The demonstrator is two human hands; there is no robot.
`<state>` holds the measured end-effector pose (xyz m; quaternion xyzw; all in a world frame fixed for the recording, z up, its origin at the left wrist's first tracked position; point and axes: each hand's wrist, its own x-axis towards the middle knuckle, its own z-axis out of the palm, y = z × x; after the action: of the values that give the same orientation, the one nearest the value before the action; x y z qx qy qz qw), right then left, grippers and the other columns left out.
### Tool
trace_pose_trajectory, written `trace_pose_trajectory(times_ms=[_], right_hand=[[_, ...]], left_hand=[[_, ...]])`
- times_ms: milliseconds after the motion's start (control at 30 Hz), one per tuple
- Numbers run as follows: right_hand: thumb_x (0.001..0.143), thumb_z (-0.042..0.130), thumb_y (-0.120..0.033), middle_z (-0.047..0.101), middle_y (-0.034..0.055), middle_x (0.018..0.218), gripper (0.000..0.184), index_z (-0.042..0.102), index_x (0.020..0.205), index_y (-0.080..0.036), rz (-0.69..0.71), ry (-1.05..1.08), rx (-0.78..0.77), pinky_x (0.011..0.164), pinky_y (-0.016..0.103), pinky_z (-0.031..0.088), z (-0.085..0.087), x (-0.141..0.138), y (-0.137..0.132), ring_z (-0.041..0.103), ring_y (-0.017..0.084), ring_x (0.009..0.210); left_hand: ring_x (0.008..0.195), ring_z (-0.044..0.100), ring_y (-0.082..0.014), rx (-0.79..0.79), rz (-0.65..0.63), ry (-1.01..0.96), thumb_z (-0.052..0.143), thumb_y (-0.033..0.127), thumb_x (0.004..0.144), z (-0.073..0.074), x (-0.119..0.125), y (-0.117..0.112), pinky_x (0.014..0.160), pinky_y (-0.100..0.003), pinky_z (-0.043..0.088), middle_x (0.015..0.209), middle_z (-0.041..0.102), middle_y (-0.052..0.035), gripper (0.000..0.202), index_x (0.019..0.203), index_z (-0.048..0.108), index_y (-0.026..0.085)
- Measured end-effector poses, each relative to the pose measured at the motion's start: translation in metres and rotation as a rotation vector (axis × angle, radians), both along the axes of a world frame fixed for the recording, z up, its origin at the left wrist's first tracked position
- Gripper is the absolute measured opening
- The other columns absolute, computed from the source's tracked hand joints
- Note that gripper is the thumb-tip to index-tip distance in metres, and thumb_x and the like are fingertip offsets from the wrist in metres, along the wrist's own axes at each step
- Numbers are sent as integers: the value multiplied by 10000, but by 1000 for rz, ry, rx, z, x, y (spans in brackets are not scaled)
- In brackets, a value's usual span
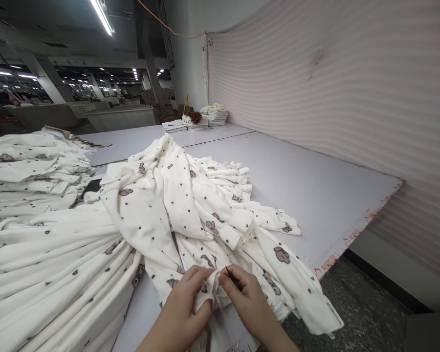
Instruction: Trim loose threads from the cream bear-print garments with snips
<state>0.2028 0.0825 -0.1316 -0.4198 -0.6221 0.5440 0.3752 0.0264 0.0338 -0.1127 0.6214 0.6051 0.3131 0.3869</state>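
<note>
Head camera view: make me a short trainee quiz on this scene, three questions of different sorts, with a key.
1. True or false: the left hand pinches the soft white cloth printed with brownish animals.
2. Which holds the small, slender dark tool?
A. The left hand
B. The right hand
C. Neither hand
3. Fill in: the low stacks with white sides stand toward the ___ end of the pale, flat tabletop.

Key: 1. True. 2. B. 3. Far.

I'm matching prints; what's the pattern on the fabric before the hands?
White fabric with mauve animal figures and small dark marks, clearest in the head view.
</note>
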Motion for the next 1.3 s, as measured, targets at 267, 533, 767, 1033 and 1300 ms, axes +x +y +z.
trace_pose_trajectory(times_ms=[267, 533, 767, 1033, 1300], right_hand=[[780, 558, -186, 553, 70, 1282, 302, 647, 1060, -255, -111, -119, 162, 892, 305, 473, -23, 0, -22, 542, 241, 1156], [849, 523, -187, 602, 8, 786, 83, 597, 824, -214, -103, -119, 274, 622, 220, 439, -12, -11, -21, 586, 158, 712], [797, 550, -232, 561, -21, 666, 83, 519, 722, -216, -120, -202, 169, 524, 217, 346, -12, -21, -28, 527, 148, 614], [787, 546, -189, 551, -19, 677, 70, 524, 723, -209, -73, -241, 206, 544, 218, 360, -8, -22, -25, 518, 140, 607], [766, 623, -150, 622, 16, 873, 152, 613, 896, -227, 108, -275, 221, 687, 233, 462, 4, -11, -24, 601, 176, 782]], left_hand=[[700, 558, -202, -285, 164, -588, 472, 372, 756, 3, -34, -10, 646, -292, 444, 823, 586, -11, 329, 1025, 548, 198], [881, 557, -231, 101, 149, 239, 508, 196, 663, 0, -31, -34, 785, -326, 468, 1173, 529, -72, 404, 1063, 542, 243], [762, 549, -213, 468, 199, 363, 470, 67, 727, -37, -10, -17, 670, -299, 454, 873, 559, -62, 169, 660, 453, 221], [815, 553, -212, 489, -15, -87, 421, 182, 826, -29, -15, -23, 718, -315, 447, 894, 569, -58, 78, 824, 484, 228], [710, 520, -159, 534, 102, 100, 403, 75, 863, -36, -17, -24, 625, -252, 420, 822, 539, -28, 205, 729, 387, 229]])
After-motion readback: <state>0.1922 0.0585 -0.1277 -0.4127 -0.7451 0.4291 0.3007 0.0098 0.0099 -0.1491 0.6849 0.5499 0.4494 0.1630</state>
